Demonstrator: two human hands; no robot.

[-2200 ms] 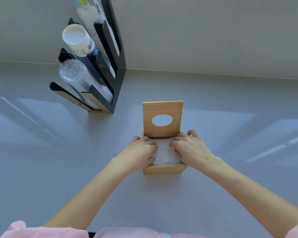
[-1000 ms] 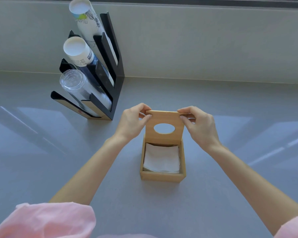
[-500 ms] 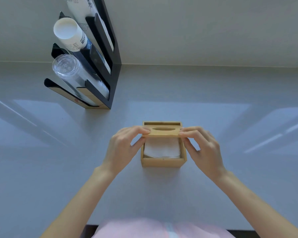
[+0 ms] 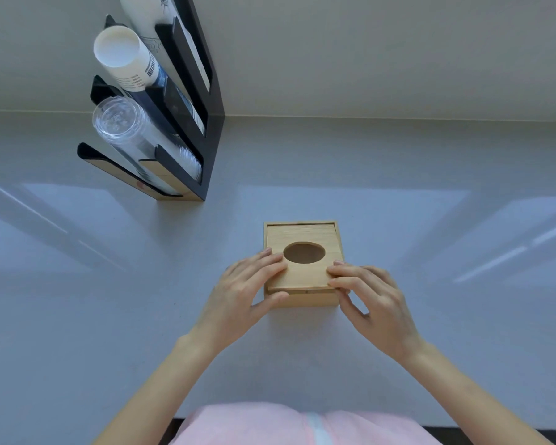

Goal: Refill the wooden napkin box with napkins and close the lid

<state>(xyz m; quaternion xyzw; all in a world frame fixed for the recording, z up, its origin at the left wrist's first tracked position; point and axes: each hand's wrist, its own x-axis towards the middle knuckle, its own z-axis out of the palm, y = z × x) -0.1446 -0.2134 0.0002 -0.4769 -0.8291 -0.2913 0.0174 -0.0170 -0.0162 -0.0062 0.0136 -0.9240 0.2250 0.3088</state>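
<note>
The wooden napkin box (image 4: 312,299) sits on the grey counter in front of me. Its lid (image 4: 304,277), with an oval hole (image 4: 304,252), lies flat across the top. The hole looks dark, and no napkins show through it. My left hand (image 4: 241,297) holds the lid's front left corner, fingers on top and thumb against the box's front wall. My right hand (image 4: 369,297) pinches the lid's front right corner in the same way.
A black cup dispenser (image 4: 203,130) stands at the back left against the wall, holding stacked paper cups (image 4: 122,59) and clear plastic cups (image 4: 119,123). The counter's front edge runs just above my pink clothing (image 4: 302,425).
The lid stood upright a second ago with white napkins showing inside. Both hands swung it down toward me, and it now lies flat on the box.
</note>
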